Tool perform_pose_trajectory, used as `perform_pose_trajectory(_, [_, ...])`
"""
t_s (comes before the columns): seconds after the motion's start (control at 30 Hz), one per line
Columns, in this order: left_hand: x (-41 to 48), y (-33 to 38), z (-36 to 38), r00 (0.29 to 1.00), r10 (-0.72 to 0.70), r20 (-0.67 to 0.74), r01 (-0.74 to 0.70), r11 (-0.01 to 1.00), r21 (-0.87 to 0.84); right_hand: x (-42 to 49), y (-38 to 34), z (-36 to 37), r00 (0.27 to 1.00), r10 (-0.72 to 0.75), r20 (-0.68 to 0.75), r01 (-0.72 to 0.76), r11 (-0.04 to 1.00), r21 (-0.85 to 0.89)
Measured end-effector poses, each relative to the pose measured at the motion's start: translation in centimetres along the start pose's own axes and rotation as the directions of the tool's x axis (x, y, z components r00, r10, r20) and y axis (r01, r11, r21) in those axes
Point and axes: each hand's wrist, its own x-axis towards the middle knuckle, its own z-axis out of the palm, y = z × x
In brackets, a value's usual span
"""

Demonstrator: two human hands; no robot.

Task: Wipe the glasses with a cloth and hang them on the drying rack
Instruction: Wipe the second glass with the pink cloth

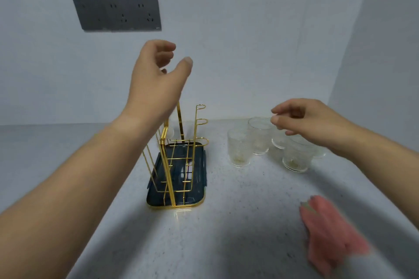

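Glasses [240, 147] stand clustered on the counter [238, 222], beside the drying rack [179, 165].
Right hand [310, 120] hovers just over them, fingers loosely curled, empty; left hand [156, 75] hangs empty above the rack; cloth [328, 233] lies nearer.

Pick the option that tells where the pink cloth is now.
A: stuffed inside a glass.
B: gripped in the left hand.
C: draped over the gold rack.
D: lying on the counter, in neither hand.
D: the pink cloth lies on the counter at lower right, while the left hand is up by the rack and the right hand is over the glasses, both holding nothing.
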Motion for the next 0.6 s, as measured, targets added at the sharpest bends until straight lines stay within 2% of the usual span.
perform_pose_trajectory(0.1, [-5.0, 2.1, 2.5, 0.988, 0.02, 0.154, 0.005, 0.988, -0.157, -1.7, 2.8, 0.6, 0.997, 0.054, 0.051, -0.056, 0.997, 0.044])
perform_pose_trajectory(0.17, [-8.0, 1.3, 4.4, 0.966, -0.049, 0.253, 0.105, 0.971, -0.214, -2.3, 4.6, 1.4, 0.991, 0.092, 0.092, -0.1, 0.992, 0.078])
perform_pose_trajectory(0.23, [-10.3, -0.8, 6.6, 0.93, -0.161, 0.33, 0.226, 0.959, -0.171, -2.5, 6.2, 2.2, 0.986, 0.107, 0.128, -0.123, 0.985, 0.123])
perform_pose_trajectory(0.33, [-11.9, -4.5, 9.3, 0.855, -0.356, 0.377, 0.404, 0.913, -0.052, -2.1, 8.0, 3.5, 0.981, 0.132, 0.144, -0.156, 0.972, 0.174])
perform_pose_trajectory(0.4, [-12.0, -6.7, 10.7, 0.794, -0.457, 0.4, 0.515, 0.856, -0.045, -1.4, 9.0, 4.6, 0.98, 0.142, 0.138, -0.168, 0.964, 0.207])
perform_pose_trajectory(0.5, [-11.4, -9.1, 12.6, 0.726, -0.535, 0.432, 0.619, 0.782, -0.072, 0.0, 10.4, 6.4, 0.979, 0.149, 0.141, -0.18, 0.954, 0.239])
perform_pose_trajectory(0.6, [-10.4, -10.6, 14.1, 0.702, -0.545, 0.459, 0.656, 0.746, -0.118, 1.2, 11.1, 8.0, 0.979, 0.168, 0.113, -0.191, 0.949, 0.25])
